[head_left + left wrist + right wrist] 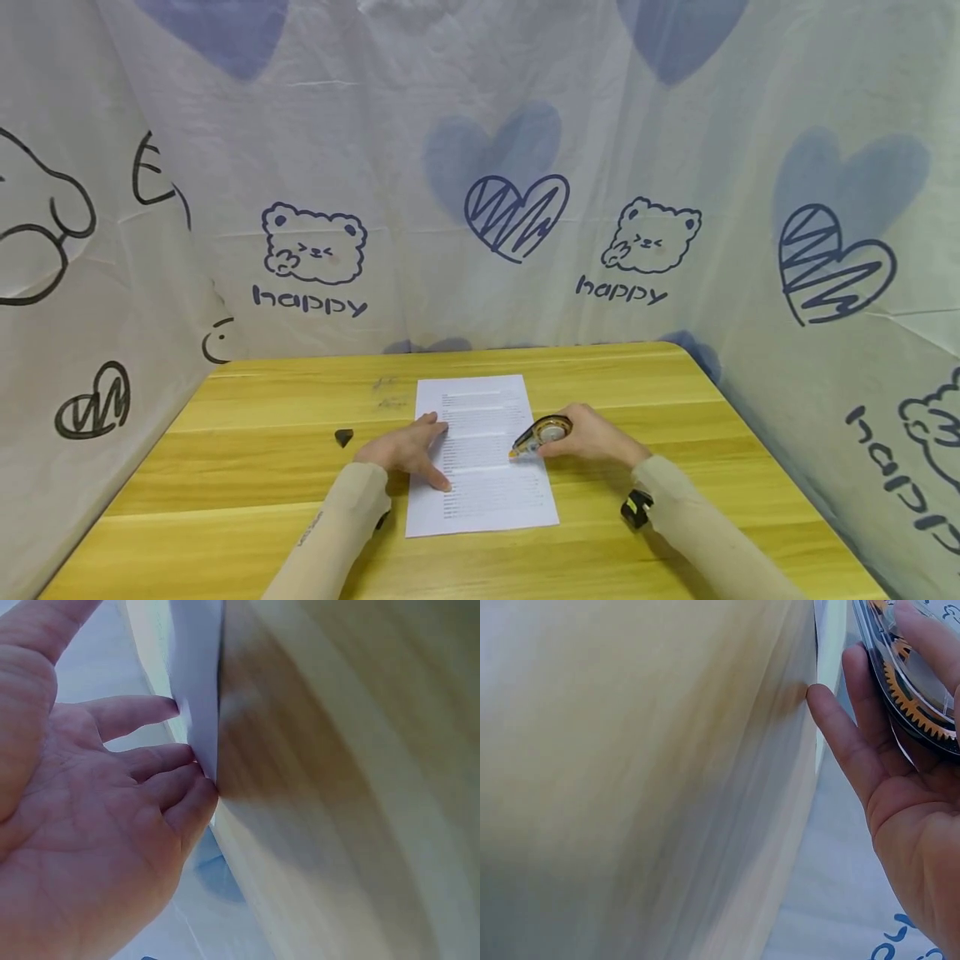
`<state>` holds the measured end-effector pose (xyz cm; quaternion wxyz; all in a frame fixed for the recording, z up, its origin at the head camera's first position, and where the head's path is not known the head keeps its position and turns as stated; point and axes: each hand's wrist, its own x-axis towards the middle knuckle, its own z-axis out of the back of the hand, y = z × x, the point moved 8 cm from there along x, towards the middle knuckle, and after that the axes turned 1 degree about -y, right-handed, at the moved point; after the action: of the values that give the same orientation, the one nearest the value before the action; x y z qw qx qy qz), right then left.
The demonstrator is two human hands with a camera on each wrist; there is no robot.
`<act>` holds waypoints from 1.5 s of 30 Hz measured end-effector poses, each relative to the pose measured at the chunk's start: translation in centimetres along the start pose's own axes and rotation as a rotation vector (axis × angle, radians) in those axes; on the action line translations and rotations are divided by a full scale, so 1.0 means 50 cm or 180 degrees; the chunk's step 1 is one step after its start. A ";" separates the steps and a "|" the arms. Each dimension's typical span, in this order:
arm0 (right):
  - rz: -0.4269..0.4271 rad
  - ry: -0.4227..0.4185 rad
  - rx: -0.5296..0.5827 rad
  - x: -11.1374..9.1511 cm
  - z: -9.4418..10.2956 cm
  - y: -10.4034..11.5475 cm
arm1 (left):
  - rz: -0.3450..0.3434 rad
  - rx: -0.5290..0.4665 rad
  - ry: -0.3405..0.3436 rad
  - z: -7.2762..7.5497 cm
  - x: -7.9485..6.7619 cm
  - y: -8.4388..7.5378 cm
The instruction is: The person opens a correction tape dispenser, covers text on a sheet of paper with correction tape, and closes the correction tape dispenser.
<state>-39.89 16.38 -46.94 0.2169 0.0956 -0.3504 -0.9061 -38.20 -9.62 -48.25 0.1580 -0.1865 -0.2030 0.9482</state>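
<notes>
A printed sheet of paper [487, 500] lies on the wooden table. My left hand [408, 448] rests on its left side, thumb and fingers spread; in the left wrist view the left hand [112, 795] has its fingertips on the paper's edge [196, 682]. On the right, my right hand [596, 437] grips a correction tape dispenser [551, 429], its orange tip at the paper's right part, over the printed lines. The right wrist view shows the dispenser's clear case and orange gear [911, 694] within the right hand [907, 795], whose little finger touches the table.
A small black piece [343, 437] lies on the wooden table [247, 467] left of the left hand. White curtains [450, 292] with bear and heart drawings stand behind and beside the table. Dark straps show at both wrists.
</notes>
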 end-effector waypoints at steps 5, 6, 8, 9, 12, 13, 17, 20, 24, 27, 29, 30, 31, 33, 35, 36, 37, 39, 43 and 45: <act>0.0006 -0.0028 0.0143 0.007 -0.001 0.003 | -0.0051 0.0020 -0.0076 0.006 0.005 0.003; 0.0006 -0.0029 0.0169 0.008 -0.001 0.003 | -0.0070 0.0014 -0.0136 0.010 0.006 0.005; -0.0008 -0.0041 0.0213 0.010 0.000 0.003 | -0.0133 -0.0006 -0.0293 0.020 0.008 0.008; -0.0018 -0.0049 0.0222 0.011 0.000 0.003 | -0.0150 -0.0025 -0.0378 0.026 0.008 0.011; -0.0061 -0.0080 0.0229 0.013 0.003 0.000 | -0.0211 -0.0063 -0.0603 0.043 0.007 0.017; -0.0071 -0.0092 0.0230 0.014 0.004 -0.001 | -0.0204 -0.0053 -0.0655 0.048 0.006 0.020; -0.0084 -0.0123 0.0243 0.018 0.006 -0.003 | -0.0158 0.0095 -0.0799 0.067 -0.002 0.030; -0.0069 -0.0126 0.0243 0.019 0.006 -0.001 | -0.0149 0.0260 -0.0969 0.084 -0.012 0.037; -0.0051 -0.0115 0.0226 0.022 0.004 0.001 | -0.0042 0.0422 -0.1244 0.106 -0.025 0.055; -0.0040 -0.0116 0.0261 0.023 0.003 0.004 | 0.0040 0.0488 -0.1348 0.116 -0.032 0.072; -0.0032 -0.0123 0.0292 0.022 0.003 0.007 | 0.0090 0.0526 -0.1377 0.122 -0.035 0.084; -0.0028 -0.0121 0.0308 0.022 0.003 0.008 | 0.0122 0.0524 -0.1392 0.124 -0.038 0.089; -0.0022 -0.0115 0.0323 0.022 0.002 0.009 | 0.0166 0.0506 -0.1383 0.126 -0.041 0.096; -0.0008 -0.0106 0.0340 0.021 0.001 0.012 | 0.0255 0.0509 -0.1398 0.131 -0.046 0.108; 0.0004 -0.0089 0.0361 0.021 0.000 0.014 | 0.0360 0.0511 -0.1413 0.136 -0.053 0.119; 0.0007 -0.0083 0.0370 0.021 -0.001 0.015 | 0.0430 0.0512 -0.1405 0.138 -0.057 0.124; 0.0011 -0.0079 0.0378 0.021 -0.001 0.016 | 0.0494 0.0535 -0.1387 0.138 -0.061 0.129; -0.0001 -0.0080 0.0385 0.022 -0.002 0.016 | 0.0581 0.0580 -0.1333 0.138 -0.069 0.136; -0.0034 -0.0117 0.0375 0.025 0.001 0.015 | 0.0696 0.0684 -0.1196 0.134 -0.083 0.144; -0.0041 -0.0143 0.0371 0.026 0.004 0.014 | 0.0739 0.0678 -0.1114 0.130 -0.086 0.146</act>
<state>-40.88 15.43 -46.33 0.1972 0.0899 -0.4068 -0.8874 -38.78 -19.67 -44.76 0.0292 -0.0237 -0.1032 0.9939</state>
